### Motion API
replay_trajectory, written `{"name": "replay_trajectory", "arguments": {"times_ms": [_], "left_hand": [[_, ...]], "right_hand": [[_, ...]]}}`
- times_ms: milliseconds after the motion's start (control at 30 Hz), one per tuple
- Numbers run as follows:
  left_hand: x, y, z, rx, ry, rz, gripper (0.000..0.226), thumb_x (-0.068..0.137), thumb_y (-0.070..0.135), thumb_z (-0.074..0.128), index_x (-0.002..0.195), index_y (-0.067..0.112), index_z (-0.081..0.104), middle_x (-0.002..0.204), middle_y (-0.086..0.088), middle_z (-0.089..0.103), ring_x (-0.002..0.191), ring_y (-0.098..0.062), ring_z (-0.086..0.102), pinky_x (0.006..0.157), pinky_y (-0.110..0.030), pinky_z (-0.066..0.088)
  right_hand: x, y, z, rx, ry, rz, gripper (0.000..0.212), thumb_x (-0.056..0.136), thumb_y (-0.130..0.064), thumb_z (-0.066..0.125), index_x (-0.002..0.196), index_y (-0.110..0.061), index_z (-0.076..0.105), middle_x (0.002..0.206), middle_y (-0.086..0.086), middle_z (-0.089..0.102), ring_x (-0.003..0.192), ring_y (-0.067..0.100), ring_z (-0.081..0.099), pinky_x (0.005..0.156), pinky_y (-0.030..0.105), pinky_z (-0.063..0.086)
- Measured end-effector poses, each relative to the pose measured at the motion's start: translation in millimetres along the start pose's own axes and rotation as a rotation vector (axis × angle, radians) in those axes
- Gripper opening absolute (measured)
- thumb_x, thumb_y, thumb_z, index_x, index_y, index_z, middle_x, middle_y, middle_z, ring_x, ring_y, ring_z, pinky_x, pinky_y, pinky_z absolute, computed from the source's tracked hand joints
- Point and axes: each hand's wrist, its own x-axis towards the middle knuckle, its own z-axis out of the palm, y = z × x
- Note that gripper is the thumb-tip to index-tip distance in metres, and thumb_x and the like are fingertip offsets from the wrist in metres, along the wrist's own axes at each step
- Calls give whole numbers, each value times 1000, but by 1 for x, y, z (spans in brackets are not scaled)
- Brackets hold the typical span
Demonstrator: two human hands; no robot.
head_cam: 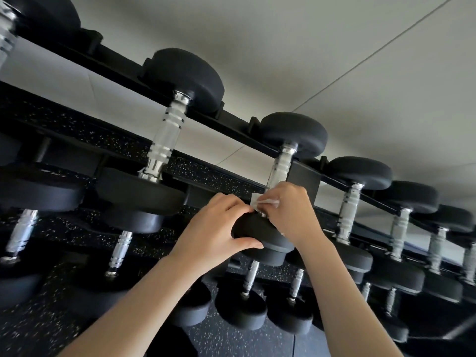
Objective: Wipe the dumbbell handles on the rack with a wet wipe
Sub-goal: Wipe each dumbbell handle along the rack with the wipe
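At the centre of the frame, the right hand (pixel 291 212) held the wet wipe (pixel 262 202) against the lower end of one handle (pixel 280 166), fingers curled round it. The left hand (pixel 219 225) gripped that dumbbell (pixel 260 234) by its near head, fingers curled over, thumb beneath. The bunched wipe covered little, so the upper ridges might be missed; a hard tug could roll the weight off the rack (pixel 121 63).

The single head view looks forward and down, tilted, close on the dumbbell rack (pixel 233 130).
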Motion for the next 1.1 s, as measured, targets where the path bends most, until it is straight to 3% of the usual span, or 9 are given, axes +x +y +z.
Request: {"name": "replay_trajectory", "arguments": {"times_ms": [67, 167, 433, 667, 833, 1100], "left_hand": [[2, -2, 1, -17, 1, -3, 61, 65, 60, 67, 110, 20, 65, 105, 13, 56, 100, -7, 43, 82, -24, 44], [2, -3, 1, -30, -9, -9, 59, 65, 58, 73, 111, 22, 64, 105, 15, 55, 101, -5, 42, 82, -24, 44], [1, -6, 5, -19, 20, 4, 57, 64, 57, 74, 107, 21, 64, 105, 12, 56, 101, -6, 40, 78, -20, 37], [2, -8, 5, -36, 26, 16, 56, 64, 58, 74, 106, 22, 64, 103, 12, 56, 100, -9, 44, 77, -25, 45], [3, -11, 6, -46, 24, 29, 58, 65, 61, 70, 106, 20, 64, 104, 11, 57, 99, -10, 45, 78, -28, 48], [3, -11, 7, -39, 48, 43, 62, 66, 68, 56, 106, 21, 63, 102, 11, 56, 99, -13, 49, 77, -33, 51]], "right_hand": [[-2, -3, 0, -50, 15, 49, 13, 82, -20, 66, 85, -30, 74, 94, -3, 63, 83, 20, 60, 69, 31, 50], [-4, -1, 0, -19, 15, 72, 10, 82, -24, 65, 83, -31, 72, 90, -3, 65, 82, 21, 61, 71, 38, 54], [6, -10, -6, -294, -93, -58, 15, 86, -29, 58, 92, -31, 71, 89, 4, 67, 85, 29, 62, 68, 34, 52], [23, -9, -5, -486, 28, -193, 25, 94, -33, 47, 96, -20, 68, 90, 7, 67, 83, 33, 61, 61, 29, 38], [26, 6, 7, -390, 199, -309, 16, 85, -21, 63, 74, -9, 67, 68, 6, 64, 56, 34, 60, 50, 31, 45], [16, 18, 4, -195, 161, -385, 12, 83, -27, 67, 82, -15, 71, 74, 0, 68, 58, 26, 62, 50, 37, 52]]}}
